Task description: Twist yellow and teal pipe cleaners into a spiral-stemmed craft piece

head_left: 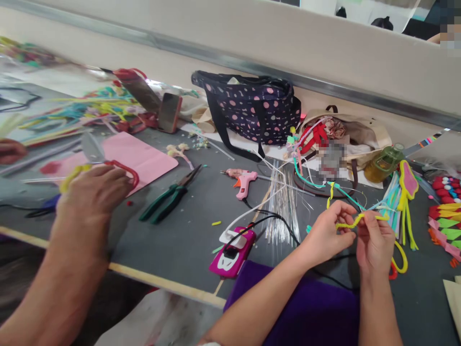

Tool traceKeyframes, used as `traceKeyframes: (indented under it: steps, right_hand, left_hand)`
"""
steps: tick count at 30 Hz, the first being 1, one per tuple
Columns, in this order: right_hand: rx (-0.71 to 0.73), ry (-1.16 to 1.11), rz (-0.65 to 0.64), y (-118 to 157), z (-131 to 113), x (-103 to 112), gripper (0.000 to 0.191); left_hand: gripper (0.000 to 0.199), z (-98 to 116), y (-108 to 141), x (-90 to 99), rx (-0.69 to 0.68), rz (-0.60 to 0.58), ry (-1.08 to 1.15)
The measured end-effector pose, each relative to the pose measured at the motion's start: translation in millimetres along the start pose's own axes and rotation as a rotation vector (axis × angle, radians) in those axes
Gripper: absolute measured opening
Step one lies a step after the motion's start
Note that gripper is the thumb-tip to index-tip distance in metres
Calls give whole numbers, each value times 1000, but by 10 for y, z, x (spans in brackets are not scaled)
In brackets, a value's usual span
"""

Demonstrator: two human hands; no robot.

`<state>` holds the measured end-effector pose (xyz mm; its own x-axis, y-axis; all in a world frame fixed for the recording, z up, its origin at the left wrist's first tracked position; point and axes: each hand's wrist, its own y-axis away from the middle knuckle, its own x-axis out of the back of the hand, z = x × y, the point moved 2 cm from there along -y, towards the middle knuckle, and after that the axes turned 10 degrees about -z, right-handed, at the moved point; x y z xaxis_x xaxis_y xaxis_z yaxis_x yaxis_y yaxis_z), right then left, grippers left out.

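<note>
A thin fuzzy yellow strip (346, 225), bent in a zigzag, runs between my two hands. Its left part is pinched in my left hand (329, 230), thumb and fingers closed around it. My right hand (375, 235) grips the strip farther right, and its end sticks out past the fingers. Just behind my hands are thin green stems (347, 196) and a hanging yellow twisted piece (330, 194). Yellow-and-red scissor handles (400, 258) lie right beside my right wrist.
At left, a co-worker's hand (95, 192) holds red-handled scissors (124, 168) over pink paper (142, 158). Green pliers (167, 197), a pink glue gun (245, 181), a magenta power strip (234, 252), wires (283, 206), a dark patterned bag (252, 108) and a bottle (385, 163) stand or lie about.
</note>
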<state>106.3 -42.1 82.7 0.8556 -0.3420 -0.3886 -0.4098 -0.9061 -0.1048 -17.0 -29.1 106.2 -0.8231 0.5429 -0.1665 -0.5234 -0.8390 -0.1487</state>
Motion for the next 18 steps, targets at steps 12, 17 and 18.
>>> traceKeyframes:
  steps: [12, 17, 18]
  right_hand:
    - [127, 102, -64, 69, -42, -84, 15]
    - [146, 79, -100, 86, -64, -117, 14]
    - [123, 54, -113, 86, -66, -120, 15]
  left_hand:
    - [25, -22, 2, -8, 107, 99, 39]
    - [36, -5, 12, -22, 84, 81, 253]
    - [38, 3, 13, -27, 78, 78, 289]
